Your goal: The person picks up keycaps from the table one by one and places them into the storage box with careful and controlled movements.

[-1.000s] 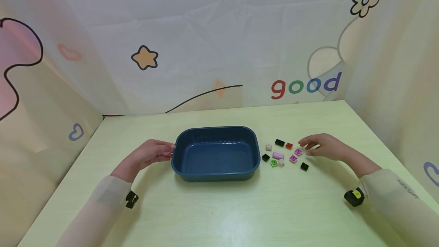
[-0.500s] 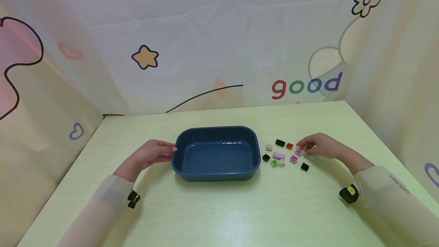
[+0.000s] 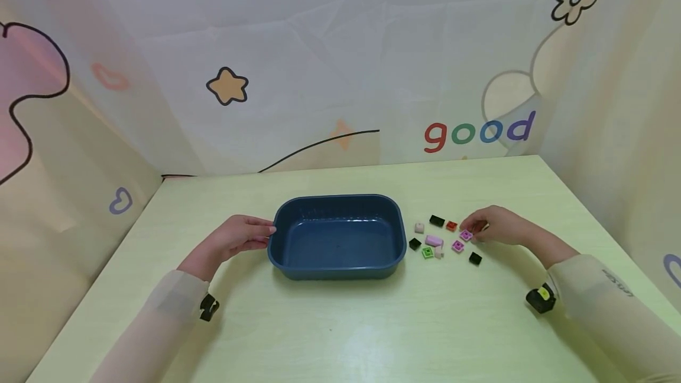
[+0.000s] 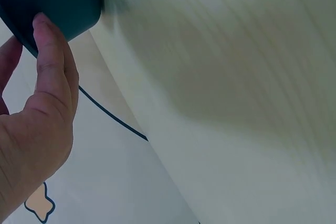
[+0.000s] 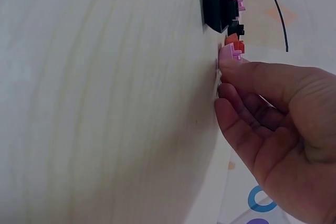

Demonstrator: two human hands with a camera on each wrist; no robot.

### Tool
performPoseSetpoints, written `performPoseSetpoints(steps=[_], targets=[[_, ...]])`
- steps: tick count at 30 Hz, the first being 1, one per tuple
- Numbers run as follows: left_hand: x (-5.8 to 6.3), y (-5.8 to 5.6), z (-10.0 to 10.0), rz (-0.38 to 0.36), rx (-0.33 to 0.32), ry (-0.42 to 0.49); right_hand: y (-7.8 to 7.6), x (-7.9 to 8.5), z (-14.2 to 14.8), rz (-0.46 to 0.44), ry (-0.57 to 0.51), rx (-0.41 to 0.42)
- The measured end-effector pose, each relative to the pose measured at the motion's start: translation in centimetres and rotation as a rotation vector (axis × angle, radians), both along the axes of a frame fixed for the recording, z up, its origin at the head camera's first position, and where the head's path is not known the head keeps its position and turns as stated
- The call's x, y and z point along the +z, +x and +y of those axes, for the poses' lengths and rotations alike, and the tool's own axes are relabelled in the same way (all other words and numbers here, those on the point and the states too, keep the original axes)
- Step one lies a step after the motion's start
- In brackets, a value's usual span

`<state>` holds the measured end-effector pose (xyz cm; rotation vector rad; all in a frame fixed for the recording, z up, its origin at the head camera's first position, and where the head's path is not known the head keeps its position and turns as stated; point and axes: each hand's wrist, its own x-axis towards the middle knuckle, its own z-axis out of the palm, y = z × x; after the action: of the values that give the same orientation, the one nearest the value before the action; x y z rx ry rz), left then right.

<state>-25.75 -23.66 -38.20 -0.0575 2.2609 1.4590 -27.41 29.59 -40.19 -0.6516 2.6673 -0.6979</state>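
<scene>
A dark blue plastic basin (image 3: 337, 273) stands in the middle of the table. At its left end my left hand (image 3: 242, 236) grips the rim; in the left wrist view the hand (image 4: 44, 103) has digits on both sides of the basin wall (image 4: 79, 9). To the right of the basin lie several small toy bricks. My right hand (image 3: 497, 226) is at their right edge, beside a pink brick (image 3: 466, 235). In the right wrist view, the curled fingers and thumb of that hand (image 5: 283, 114) pinch a small whitish brick, mostly hidden by the fingertips.
Around the right hand lie another pink brick (image 3: 458, 246), a red brick (image 3: 451, 226), a long black brick (image 3: 437, 221), a green brick (image 3: 428, 252), a lilac piece (image 3: 434, 241) and a black brick (image 3: 475, 259). A printed curtain (image 3: 319, 75) stands behind the table (image 3: 340, 330).
My right hand has moved slightly left and down, its fingers closing together beside the pink brick. A left-hand digit has come over the basin's rim. The basin stays in place.
</scene>
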Motion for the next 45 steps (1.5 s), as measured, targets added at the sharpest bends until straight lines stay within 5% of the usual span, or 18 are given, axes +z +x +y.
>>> performPoseSetpoints(steps=[13,45], targets=[[-0.34,0.14,-0.08,-0.021,0.02,0.085,0.03,-0.36,-0.11,-0.003,0.001,-0.003],[0.38,0.17,0.33,-0.032,0.04,0.069,-0.22,0.57,0.69,-0.019,0.024,-0.022]])
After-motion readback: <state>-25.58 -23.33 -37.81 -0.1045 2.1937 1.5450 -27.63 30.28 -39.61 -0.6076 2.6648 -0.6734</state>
